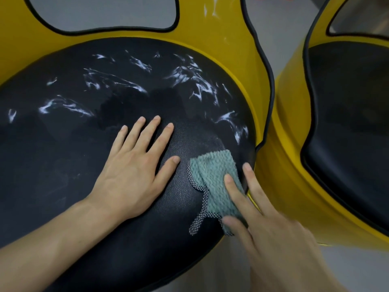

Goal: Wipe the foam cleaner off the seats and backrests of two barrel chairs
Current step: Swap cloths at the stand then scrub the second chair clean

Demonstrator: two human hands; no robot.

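Observation:
A round black seat cushion (63, 154) of a yellow barrel chair (210, 26) fills the view. White foam streaks (189, 76) smear its far half, while the near half looks dark and free of foam. My left hand (134, 171) lies flat on the seat's middle with straight, spread fingers. My right hand (271, 234) presses a folded green cloth (212, 180) onto the seat's right edge with straight fingers. A second yellow barrel chair (294, 186) with its own black seat (347, 127) stands to the right; I see no foam on it.
The yellow backrest of the near chair has a cut-out edged in black trim (101, 31), showing grey floor behind. Black trim (271, 85) also runs down its right edge, close to the second chair. Grey floor (357, 270) shows at the lower right.

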